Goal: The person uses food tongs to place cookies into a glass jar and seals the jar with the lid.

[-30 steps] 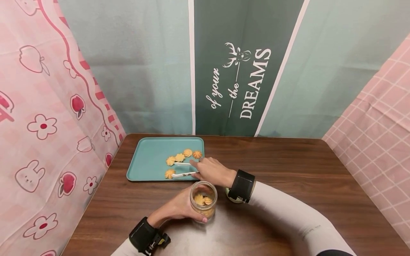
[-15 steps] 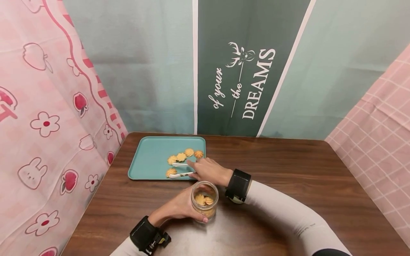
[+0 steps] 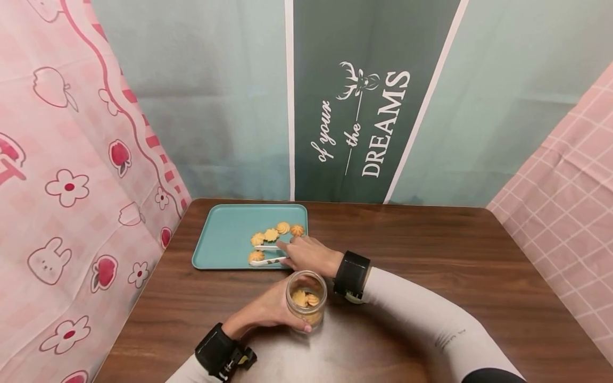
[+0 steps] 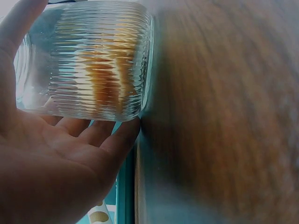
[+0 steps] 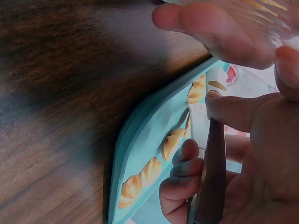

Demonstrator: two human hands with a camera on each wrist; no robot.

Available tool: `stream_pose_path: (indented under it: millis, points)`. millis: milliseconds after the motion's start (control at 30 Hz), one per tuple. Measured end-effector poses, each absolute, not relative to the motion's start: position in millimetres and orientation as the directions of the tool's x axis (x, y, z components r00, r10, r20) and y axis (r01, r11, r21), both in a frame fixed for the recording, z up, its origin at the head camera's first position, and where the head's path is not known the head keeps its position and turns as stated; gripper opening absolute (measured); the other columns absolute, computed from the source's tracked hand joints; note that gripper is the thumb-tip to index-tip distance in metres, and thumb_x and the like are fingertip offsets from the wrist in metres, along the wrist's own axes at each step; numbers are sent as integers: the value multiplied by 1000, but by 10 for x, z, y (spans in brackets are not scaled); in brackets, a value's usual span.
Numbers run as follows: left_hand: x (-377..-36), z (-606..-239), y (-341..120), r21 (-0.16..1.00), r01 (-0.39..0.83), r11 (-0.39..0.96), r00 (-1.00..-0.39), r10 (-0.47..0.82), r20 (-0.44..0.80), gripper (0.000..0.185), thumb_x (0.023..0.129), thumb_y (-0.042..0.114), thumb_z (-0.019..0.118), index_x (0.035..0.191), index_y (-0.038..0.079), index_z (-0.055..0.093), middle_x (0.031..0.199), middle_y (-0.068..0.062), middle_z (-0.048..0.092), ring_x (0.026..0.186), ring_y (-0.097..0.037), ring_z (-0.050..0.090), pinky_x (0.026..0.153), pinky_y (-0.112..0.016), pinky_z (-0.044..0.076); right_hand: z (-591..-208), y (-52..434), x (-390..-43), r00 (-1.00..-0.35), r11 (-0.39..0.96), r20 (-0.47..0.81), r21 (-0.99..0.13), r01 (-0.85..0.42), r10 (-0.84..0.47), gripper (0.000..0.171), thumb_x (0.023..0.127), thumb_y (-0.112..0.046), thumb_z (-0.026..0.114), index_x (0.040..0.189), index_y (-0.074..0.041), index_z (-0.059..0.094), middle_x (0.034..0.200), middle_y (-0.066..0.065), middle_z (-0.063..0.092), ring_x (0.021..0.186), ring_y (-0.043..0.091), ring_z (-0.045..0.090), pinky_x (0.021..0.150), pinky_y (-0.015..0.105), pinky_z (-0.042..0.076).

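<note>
My left hand [image 3: 278, 306] holds a ribbed glass jar [image 4: 44, 65], its mouth facing up, with several cookies [image 3: 300, 298] inside. Fingers and thumb wrap its sides close over the table. My right hand [image 3: 308, 254] grips a pair of tongs [image 3: 271, 261], white-tipped with dark metal handles [image 5: 212, 172] in the right wrist view. The tong tips are spread apart over the tray's near right part. One arm overlaps a lone swirled cookie [image 3: 256, 256]; the other lies just below a row of several cookies [image 3: 271, 234].
The teal tray [image 3: 217, 234] lies at the back left of the brown wooden table [image 3: 407, 239]. A pale green round thing [image 3: 355, 300] shows partly under my right wrist. Fabric curtains [image 3: 239, 106] stand behind and at both sides.
My right hand and the tongs have shifted slightly left, the tips moving further over the lone cookie. The left hand keeps holding the jar in nearly the same place.
</note>
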State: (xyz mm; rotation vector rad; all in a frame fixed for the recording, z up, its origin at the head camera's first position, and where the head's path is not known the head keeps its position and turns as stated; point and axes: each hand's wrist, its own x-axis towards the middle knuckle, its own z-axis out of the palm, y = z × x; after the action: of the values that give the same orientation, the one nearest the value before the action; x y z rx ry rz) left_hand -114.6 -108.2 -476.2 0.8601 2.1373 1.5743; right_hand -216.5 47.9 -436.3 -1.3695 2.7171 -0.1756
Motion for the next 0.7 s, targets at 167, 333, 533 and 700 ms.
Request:
stream_pose_path:
  millis: [167, 333, 533, 700]
  points:
    - [-1145, -4767, -1084, 946, 257, 198, -757, 649, 70, 89, 72, 20, 100, 148, 17, 53, 140, 3, 64, 131, -17, 59, 120, -33, 40, -4358, 471, -2162, -599, 598, -44, -132, -790, -800, 37, 108, -32, 64, 137, -10, 65, 83, 5, 64, 66, 18, 63, 56, 30, 51]
    - [-1149, -4766, -1080, 945, 256, 205, -760, 647, 66, 88, 72, 20, 100, 147, 17, 53, 140, 3, 64, 131, -17, 58, 120, -33, 40, -4368, 485, -2161, -592, 592, -32, -115, -798, -805, 33, 108, -31, 63, 133, -10, 66, 84, 5, 65, 68, 19, 64, 58, 31, 53]
    - [-1148, -4774, -1077, 947, 253, 199, -759, 647, 68, 88, 72, 21, 100, 147, 18, 53, 139, 4, 64, 131, -17, 58, 120, -34, 40, -4372, 513, -2143, -577, 575, -6, -103, -812, -816, 28, 108, -29, 64, 128, -10, 67, 83, 5, 65, 67, 19, 63, 58, 32, 53]
    - [-1150, -4775, -1081, 950, 252, 185, -758, 648, 75, 89, 73, 18, 99, 148, 17, 52, 139, 3, 64, 131, -17, 59, 120, -33, 40, -4377, 548, -2145, -577, 573, 11, -110, -812, -817, 29, 107, -29, 65, 128, -9, 67, 84, 5, 66, 68, 19, 64, 59, 32, 54]
